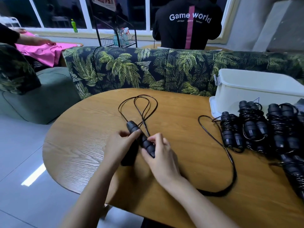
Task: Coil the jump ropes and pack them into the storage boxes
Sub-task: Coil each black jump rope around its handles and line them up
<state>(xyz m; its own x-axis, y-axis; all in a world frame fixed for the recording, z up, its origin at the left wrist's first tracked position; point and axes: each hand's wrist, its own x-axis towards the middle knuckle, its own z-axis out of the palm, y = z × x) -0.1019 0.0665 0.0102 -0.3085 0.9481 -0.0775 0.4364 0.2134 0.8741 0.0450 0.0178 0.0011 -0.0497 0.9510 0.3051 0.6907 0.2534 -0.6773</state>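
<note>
Your left hand [118, 145] grips one ribbed black handle [132, 126], your right hand [162, 155] curls round the second handle [148, 145], thin glossy cord [212, 193] looping over the woodgrain counter [79, 145].

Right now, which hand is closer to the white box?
Right. The white box sits far right. The right hand grips the rope handles on the box's side; the left hand grips them from the other side, farther away.
</note>
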